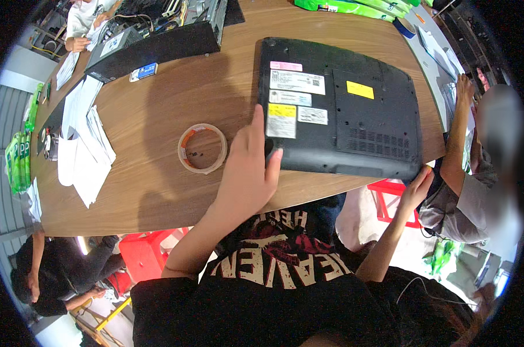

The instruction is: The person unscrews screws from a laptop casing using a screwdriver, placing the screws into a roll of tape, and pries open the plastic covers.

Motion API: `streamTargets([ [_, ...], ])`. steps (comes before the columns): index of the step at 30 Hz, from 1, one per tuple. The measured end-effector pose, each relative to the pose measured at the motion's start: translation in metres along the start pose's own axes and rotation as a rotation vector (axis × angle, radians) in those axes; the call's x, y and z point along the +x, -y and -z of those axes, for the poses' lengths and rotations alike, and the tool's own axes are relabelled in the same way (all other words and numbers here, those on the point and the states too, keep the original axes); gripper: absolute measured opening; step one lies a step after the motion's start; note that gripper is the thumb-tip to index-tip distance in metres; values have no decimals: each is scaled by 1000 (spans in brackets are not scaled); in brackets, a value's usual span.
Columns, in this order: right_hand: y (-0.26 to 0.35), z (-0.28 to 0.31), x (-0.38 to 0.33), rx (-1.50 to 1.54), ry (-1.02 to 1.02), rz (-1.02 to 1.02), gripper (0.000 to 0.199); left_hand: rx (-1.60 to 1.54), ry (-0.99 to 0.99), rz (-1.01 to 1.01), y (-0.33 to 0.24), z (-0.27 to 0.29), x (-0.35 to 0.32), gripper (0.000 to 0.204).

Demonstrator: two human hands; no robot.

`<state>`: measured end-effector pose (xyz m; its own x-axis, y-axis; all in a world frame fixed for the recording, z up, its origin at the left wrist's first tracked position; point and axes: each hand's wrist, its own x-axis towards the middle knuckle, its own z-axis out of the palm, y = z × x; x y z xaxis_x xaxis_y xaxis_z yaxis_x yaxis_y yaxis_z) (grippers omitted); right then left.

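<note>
A black laptop [317, 49] is turned underside up over the right part of the wooden table, with several labels and a vent grille showing. Its near right corner reaches past the table edge. My left hand [251, 159] is closed on the near left corner, fingers along the side and thumb at the front edge. At the near right corner, my right hand [417, 188] grips the laptop, its fingers partly hidden. I cannot tell whether the laptop touches the table. Left of my left hand lies a tape roll [185, 149] with a few small dark bits, perhaps screws, inside its ring.
An opened computer case [157, 58] stands at the far left, a small blue-and-white box [144, 72] beside it. White papers [82, 144] lie along the left. Green packages [354, 7] are at the back. Other people sit left, right and far left; red stools [143, 254] stand below.
</note>
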<state>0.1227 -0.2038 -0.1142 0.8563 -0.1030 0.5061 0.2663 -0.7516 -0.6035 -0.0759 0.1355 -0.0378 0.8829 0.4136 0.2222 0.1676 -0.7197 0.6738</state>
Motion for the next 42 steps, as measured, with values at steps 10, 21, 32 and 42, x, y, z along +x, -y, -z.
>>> streamTargets([
  [10,-21,-3,92,-259,366,237,41,-445,-23,118,53,-16,30,21],
  [21,-40,-5,88,-282,332,87,50,-189,31,299,44,-16,59,48],
  [32,-33,-7,82,-220,236,93,47,-353,135,364,46,-9,61,49],
  [42,19,-9,65,-138,285,160,32,-260,180,318,63,13,61,43],
])
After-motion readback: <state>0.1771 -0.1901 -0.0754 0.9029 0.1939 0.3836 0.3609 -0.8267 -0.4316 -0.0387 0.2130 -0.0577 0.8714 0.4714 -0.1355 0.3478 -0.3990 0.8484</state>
